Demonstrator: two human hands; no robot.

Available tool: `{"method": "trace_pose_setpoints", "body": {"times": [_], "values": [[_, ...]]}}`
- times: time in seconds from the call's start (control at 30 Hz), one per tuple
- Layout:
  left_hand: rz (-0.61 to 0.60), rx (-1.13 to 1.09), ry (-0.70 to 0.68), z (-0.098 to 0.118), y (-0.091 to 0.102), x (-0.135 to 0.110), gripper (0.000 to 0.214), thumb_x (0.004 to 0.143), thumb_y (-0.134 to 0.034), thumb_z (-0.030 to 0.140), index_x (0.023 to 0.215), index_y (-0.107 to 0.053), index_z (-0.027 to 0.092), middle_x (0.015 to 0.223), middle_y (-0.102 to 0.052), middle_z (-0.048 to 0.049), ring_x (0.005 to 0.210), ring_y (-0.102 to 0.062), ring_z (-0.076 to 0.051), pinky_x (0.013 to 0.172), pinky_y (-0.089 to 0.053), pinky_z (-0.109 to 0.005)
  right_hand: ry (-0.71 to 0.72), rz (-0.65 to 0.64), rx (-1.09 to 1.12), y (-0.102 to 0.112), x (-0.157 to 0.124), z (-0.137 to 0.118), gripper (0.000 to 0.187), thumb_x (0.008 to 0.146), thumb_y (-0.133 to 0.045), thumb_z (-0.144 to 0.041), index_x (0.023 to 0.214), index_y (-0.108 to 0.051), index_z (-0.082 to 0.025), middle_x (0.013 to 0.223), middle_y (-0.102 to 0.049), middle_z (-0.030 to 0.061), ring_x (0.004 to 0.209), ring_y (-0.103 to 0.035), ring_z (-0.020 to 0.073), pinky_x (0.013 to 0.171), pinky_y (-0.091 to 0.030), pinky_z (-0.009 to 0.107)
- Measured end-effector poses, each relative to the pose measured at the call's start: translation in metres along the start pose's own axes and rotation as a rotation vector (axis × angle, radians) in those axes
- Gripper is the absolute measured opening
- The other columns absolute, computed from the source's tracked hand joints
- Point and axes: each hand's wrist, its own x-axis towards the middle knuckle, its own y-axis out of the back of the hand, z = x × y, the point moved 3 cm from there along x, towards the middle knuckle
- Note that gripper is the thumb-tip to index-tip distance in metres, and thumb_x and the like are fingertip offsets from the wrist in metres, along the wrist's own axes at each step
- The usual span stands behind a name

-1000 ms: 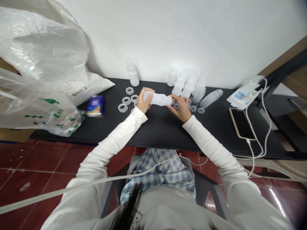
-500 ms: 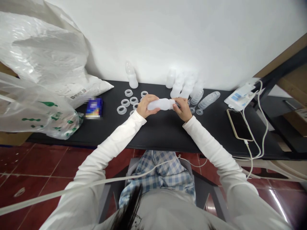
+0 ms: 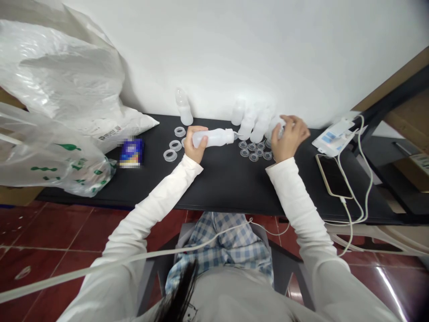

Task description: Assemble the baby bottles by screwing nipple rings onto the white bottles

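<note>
My left hand (image 3: 194, 145) is wrapped round a frosted white baby bottle (image 3: 217, 137), held on its side above the table. A white collar ring (image 3: 229, 136) sits on its right end, and a clear nipple (image 3: 237, 135) sticks out of it. My right hand (image 3: 291, 137) is off the bottle, fingers curved and apart, over the spot beside the standing bottles; it hides what lies beneath. Several clear nipples (image 3: 254, 157) lie just left of that hand. Several white collar rings (image 3: 170, 155) lie to the left of my left hand.
Several frosted bottles (image 3: 247, 123) stand by the wall, and one capped bottle (image 3: 184, 107) stands farther left. Plastic bags (image 3: 60, 165) and a blue packet (image 3: 131, 151) are at the left. A phone (image 3: 334, 175) with a white cable lies on the black table (image 3: 221, 188) at right.
My right hand has let go of the bottle's collar end and moved right. My left hand has shifted slightly left with the bottle, and the nipple now shows at its end.
</note>
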Motion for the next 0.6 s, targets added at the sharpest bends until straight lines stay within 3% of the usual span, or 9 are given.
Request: {"method": "trace_pose_setpoints", "body": {"times": [0.07,0.13,0.3,0.47,0.6], "values": [[0.052,-0.008,0.043,0.002,0.002,0.002,0.052,0.089,-0.052,0.070,0.097,-0.062,0.020,0.096,-0.066,-0.0067,0.094,-0.067,-0.021,0.088,-0.056,-0.039,-0.115,0.173,-0.070,0.000,0.002,0.023,0.045,0.100,-0.036,-0.054,0.121,-0.060,-0.022,0.128,-0.053,0.0215,0.122,-0.045,0.0421,0.099,-0.028,0.071],[0.059,-0.041,0.087,0.002,0.001,0.002,0.050,0.089,-0.052,0.069,0.096,-0.063,0.020,0.095,-0.065,-0.0058,0.089,-0.066,-0.019,0.079,-0.057,-0.034,-0.184,0.237,-0.088,-0.006,0.000,0.044,0.049,0.098,-0.039,-0.060,0.117,-0.060,-0.020,0.125,-0.051,0.0246,0.121,-0.041,0.0449,0.098,-0.024,0.076],[0.018,-0.146,0.221,-0.004,-0.005,-0.001,0.050,0.087,-0.054,0.069,0.098,-0.062,0.021,0.097,-0.064,-0.0052,0.069,-0.061,-0.012,0.047,-0.046,-0.020,-0.257,0.175,0.058,-0.014,-0.005,0.070,0.053,0.097,-0.038,-0.065,0.100,-0.060,-0.017,0.102,-0.048,0.0189,0.115,-0.044,0.0434,0.097,-0.028,0.076],[0.014,-0.204,0.273,-0.011,-0.008,-0.003,0.049,0.087,-0.055,0.069,0.097,-0.060,0.021,0.096,-0.064,-0.0048,0.055,-0.055,-0.008,0.040,-0.040,-0.019,-0.160,0.185,0.133,0.012,0.009,0.040,0.046,0.100,-0.037,-0.058,0.108,-0.062,-0.020,0.106,-0.050,0.0182,0.112,-0.046,0.0396,0.100,-0.031,0.072],[0.006,-0.217,0.284,-0.013,-0.009,-0.004,0.051,0.087,-0.055,0.070,0.097,-0.060,0.020,0.093,-0.065,-0.0051,0.053,-0.056,-0.008,0.042,-0.041,-0.021,-0.047,0.201,0.212,0.023,0.008,-0.001,0.036,0.103,-0.038,-0.050,0.104,-0.062,-0.023,0.104,-0.055,0.0141,0.103,-0.056,0.0308,0.093,-0.047,0.058]]}}
